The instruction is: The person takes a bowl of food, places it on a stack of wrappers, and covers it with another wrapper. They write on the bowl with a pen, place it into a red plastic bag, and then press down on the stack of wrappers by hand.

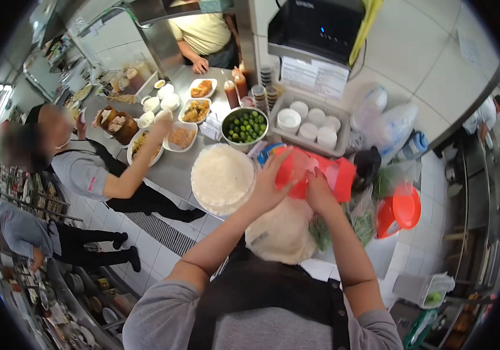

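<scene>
A red plastic container [346,175] lies ahead of me on the counter, with something pale pink inside. My left hand [270,182] is at its left end, thumb and fingers spread apart along the side. Reaching over the near edge, my right hand [320,192] has its fingers bunched together and pointing into the container; what they hold, if anything, is hidden. Below my hands lies a large pale round sheet-like stack in clear plastic [282,233] with a small label. Left of my left hand is another round, off-white stack [222,178].
A steel bowl of small green limes [244,126], a grey tray [343,131] of white cups and sauce bottles [231,93] stand behind. Bagged greens [360,224] and a red tub [398,213] are at right. At left, a co-worker [89,160] reaches over plated food [181,137].
</scene>
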The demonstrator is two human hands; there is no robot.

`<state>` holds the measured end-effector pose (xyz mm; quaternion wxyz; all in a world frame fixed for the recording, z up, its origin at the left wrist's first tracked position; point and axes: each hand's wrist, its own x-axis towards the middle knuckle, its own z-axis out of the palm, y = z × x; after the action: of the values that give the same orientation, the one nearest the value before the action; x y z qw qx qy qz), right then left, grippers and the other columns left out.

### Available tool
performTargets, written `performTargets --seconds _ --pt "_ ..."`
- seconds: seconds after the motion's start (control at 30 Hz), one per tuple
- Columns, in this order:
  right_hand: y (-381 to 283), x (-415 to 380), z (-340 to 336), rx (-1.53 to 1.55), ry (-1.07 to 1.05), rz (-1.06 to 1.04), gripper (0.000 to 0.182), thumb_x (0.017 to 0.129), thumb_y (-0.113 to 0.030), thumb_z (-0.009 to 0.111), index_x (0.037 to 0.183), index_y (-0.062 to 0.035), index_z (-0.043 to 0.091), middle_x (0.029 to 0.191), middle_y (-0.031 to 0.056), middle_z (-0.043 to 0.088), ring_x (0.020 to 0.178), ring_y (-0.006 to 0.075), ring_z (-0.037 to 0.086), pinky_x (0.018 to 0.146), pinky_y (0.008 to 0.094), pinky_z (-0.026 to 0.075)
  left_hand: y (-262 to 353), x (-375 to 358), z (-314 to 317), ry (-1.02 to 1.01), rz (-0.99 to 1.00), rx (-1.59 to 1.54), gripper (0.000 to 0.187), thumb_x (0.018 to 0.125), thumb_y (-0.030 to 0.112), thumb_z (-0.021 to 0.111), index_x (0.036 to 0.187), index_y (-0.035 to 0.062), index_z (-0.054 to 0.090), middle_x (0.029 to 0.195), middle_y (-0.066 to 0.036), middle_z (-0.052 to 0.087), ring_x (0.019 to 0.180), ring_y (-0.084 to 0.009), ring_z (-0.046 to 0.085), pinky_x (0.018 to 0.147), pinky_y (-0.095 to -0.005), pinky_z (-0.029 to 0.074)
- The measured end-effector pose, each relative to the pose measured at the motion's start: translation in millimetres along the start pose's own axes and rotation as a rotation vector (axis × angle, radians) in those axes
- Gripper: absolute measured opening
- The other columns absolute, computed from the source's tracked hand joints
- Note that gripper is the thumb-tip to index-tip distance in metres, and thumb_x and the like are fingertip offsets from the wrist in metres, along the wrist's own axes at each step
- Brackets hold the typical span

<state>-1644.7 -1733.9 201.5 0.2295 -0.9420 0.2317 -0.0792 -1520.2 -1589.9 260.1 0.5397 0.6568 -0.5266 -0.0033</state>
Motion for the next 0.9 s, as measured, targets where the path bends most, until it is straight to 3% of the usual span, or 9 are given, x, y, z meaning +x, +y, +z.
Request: performTargets --seconds 0.03,0.07,0.17,0.37,0.6,0.67,0.73,0.8,0.9 --pt "7 8 7 -0.172 0.012 0.054 0.056 0.086 0.001 0.046 0.142 0.0001 0.042 0.127 0.0309 0.056 0.122 0.0421 0.054 0.1 0.0436 0.045 0 -3 -1 -0.011 -0.047 -0.026 0.073 0.08 0.009 0.073 0.146 0.0068 0.04 0.136 -0.018 0.052 0.122 -0.0379 0.051 0.104 -0.0422 0.042" --pt "13 20 3 0.39 -0.271 0.246 0.069 0.09 -0.01 0.052 0.153 -0.0042 0.023 0.143 0.0312 0.041 0.133 0.0453 0.042 0.109 0.0465 0.038 -1 -6 -2 -0.025 -0.1 -0.054 0.075 0.082 0.011 0.073 0.148 0.0082 0.037 0.136 -0.017 0.051 0.12 -0.0361 0.053 0.101 -0.0418 0.043" --pt "46 17 38 -0.162 -0.088 0.172 0.068 0.091 -0.022 0.057 0.15 -0.0051 0.028 0.151 0.0281 0.031 0.139 0.0458 0.031 0.115 0.0494 0.028 -10 -13 -18 0.018 -0.309 -0.113 0.078 0.084 0.016 0.074 0.151 0.0108 0.034 0.132 -0.014 0.053 0.113 -0.0293 0.055 0.094 -0.0389 0.046" --pt "50 8 31 -0.084 -0.081 0.323 0.062 0.088 -0.031 0.063 0.14 -0.0058 0.041 0.15 0.0247 0.033 0.141 0.0418 0.029 0.117 0.0497 0.023 -26 -14 -53 0.083 -0.364 -0.029 0.077 0.086 0.015 0.072 0.152 0.0153 0.033 0.126 -0.01 0.055 0.11 -0.02 0.055 0.091 -0.0375 0.049" --pt "-74 -79 -9 0.277 0.395 -0.104 0.031 0.082 0.002 0.064 0.113 -0.0018 0.063 0.136 0.0221 0.049 0.129 0.0424 0.046 0.108 0.0462 0.038 -41 21 -96 0.006 -0.251 -0.189 0.085 0.086 0.012 0.072 0.156 0.0146 0.024 0.124 -0.012 0.056 0.101 -0.0182 0.058 0.083 -0.0319 0.05" --pt "-91 -110 15 0.28 0.406 -0.107 0.028 0.082 0.004 0.064 0.109 -0.0025 0.064 0.132 0.0203 0.052 0.126 0.0412 0.048 0.106 0.0465 0.039 -49 53 -115 0.017 -0.16 -0.367 0.092 0.087 0.006 0.068 0.158 0.0147 0.011 0.109 -0.011 0.063 0.081 -0.0139 0.061 0.068 -0.026 0.052" --pt "-108 -131 41 0.294 0.415 -0.118 0.025 0.081 0.005 0.063 0.105 -0.0032 0.065 0.129 0.0184 0.054 0.124 0.04 0.051 0.105 0.0469 0.04 7 106 -154 0.109 -0.373 -0.293 0.086 0.087 0.004 0.067 0.155 0.0001 0.014 0.07 -0.006 0.062 0.055 -0.009 0.056 0.052 -0.0211 0.046" --pt "-119 -144 61 0.283 0.343 -0.033 0.022 0.079 0.006 0.063 0.098 -0.0044 0.066 0.127 0.0161 0.057 0.123 0.0374 0.052 0.106 0.0489 0.039 2 148 -172 0.261 -0.215 -0.418 0.09 0.087 0.002 0.065 0.154 -0.0039 0.005 0.055 -0.002 0.053 0.043 -0.0082 0.048 0.043 -0.0218 0.042" --pt "-141 -146 73 0.23 0.395 -0.002 0.023 0.078 0.006 0.064 0.098 -0.0051 0.066 0.127 0.0155 0.057 0.122 0.0383 0.053 0.106 0.0508 0.038 14 176 -191 0.354 0.015 -0.528 0.091 0.088 0.0 0.063 0.154 -0.0041 0.0 0.056 -0.001 0.053 0.046 -0.0066 0.048 0.044 -0.0221 0.043"
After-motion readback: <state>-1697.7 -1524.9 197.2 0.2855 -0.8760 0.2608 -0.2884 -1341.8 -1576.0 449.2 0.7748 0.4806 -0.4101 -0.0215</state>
